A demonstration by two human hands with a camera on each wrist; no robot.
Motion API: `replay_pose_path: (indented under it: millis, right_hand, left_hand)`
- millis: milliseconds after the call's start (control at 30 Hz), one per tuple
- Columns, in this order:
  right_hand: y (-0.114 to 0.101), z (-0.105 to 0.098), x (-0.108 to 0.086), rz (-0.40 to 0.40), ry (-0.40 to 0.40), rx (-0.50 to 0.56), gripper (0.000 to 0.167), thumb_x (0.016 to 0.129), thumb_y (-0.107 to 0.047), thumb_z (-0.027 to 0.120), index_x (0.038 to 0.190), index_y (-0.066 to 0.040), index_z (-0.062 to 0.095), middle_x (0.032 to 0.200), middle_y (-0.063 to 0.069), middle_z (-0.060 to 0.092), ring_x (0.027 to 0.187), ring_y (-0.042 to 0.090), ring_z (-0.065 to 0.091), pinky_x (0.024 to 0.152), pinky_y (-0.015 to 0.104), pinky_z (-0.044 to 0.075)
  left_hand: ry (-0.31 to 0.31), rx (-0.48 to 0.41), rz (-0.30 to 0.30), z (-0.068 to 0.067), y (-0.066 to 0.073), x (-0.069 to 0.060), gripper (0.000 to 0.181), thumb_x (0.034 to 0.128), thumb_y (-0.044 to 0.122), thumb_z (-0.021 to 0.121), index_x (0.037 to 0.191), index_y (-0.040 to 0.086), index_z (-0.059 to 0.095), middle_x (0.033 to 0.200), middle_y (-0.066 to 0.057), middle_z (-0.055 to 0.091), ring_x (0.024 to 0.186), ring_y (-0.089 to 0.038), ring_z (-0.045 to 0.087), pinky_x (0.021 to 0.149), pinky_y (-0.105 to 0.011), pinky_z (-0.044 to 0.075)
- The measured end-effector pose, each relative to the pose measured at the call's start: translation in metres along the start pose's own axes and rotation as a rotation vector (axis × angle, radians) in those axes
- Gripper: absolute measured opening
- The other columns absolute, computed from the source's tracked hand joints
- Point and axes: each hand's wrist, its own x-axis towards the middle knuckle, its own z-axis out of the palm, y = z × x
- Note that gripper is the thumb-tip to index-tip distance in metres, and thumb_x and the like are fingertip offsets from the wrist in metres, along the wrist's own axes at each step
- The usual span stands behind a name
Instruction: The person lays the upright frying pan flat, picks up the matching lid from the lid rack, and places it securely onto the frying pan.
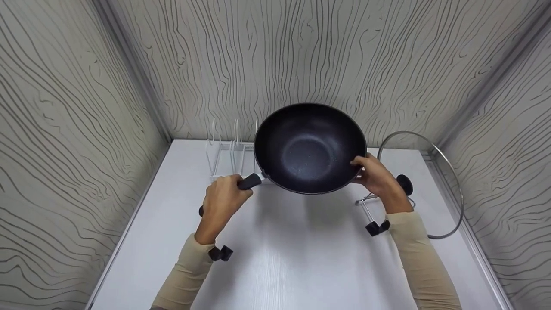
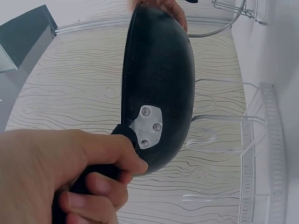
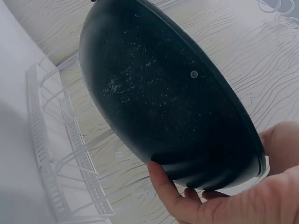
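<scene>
A dark wok (image 1: 308, 150) is held up above the white table, tilted so its inside faces the head camera. My left hand (image 1: 224, 198) grips its black handle (image 1: 249, 181); the left wrist view shows the fingers curled round it beside a riveted metal bracket (image 2: 148, 127). On the opposite side, my right hand (image 1: 379, 176) pinches the rim, thumb inside and fingers spread under the outer wall, as the right wrist view shows. Behind the wok stands a white wire rack (image 1: 219, 161), partly hidden by it. The wok's outside (image 3: 154, 93) bears small light specks.
A glass lid (image 1: 434, 189) with a metal rim and black knob (image 1: 404, 184) stands tilted at the right, on a wire stand (image 1: 366, 211) partly hidden by my right arm. Wood-grain panels (image 1: 301, 56) enclose the white table (image 1: 275, 262) at the back and sides.
</scene>
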Motion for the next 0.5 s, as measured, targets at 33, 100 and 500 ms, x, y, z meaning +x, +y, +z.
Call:
replay_pose_path:
  millis: [33,100,500]
  right_hand:
    - [0.000,0.000,0.001,0.001,0.000,-0.003,0.046,0.104,-0.008,0.049,0.145,-0.004,0.028,0.128,0.013,0.043,0.100,0.018,0.066,0.087,0.031,0.061]
    - [0.000,-0.002,0.002,0.003,-0.008,-0.010,0.042,0.106,-0.012,0.049,0.143,-0.002,0.033,0.126,0.012,0.050,0.097,0.016,0.069,0.086,0.031,0.062]
    - [0.000,-0.018,0.006,-0.021,0.010,-0.114,0.061,0.112,-0.036,0.050,0.156,0.001,0.029,0.097,-0.002,0.078,0.083,0.010,0.078,0.076,0.029,0.063]
  left_hand:
    - [-0.003,-0.002,-0.002,0.000,-0.001,0.000,0.008,0.0790,0.014,0.080,0.084,0.008,0.080,0.068,-0.003,0.072,0.055,-0.017,0.055,0.051,-0.037,0.048]
    - [-0.011,-0.008,-0.003,0.000,-0.002,-0.001,0.010,0.0791,0.013,0.080,0.087,0.007,0.081,0.071,-0.004,0.074,0.056,-0.017,0.057,0.052,-0.036,0.049]
    - [-0.036,0.018,0.035,-0.004,-0.010,-0.004,0.016,0.0792,0.016,0.083,0.092,0.008,0.083,0.079,-0.007,0.077,0.062,-0.021,0.064,0.057,-0.041,0.053]
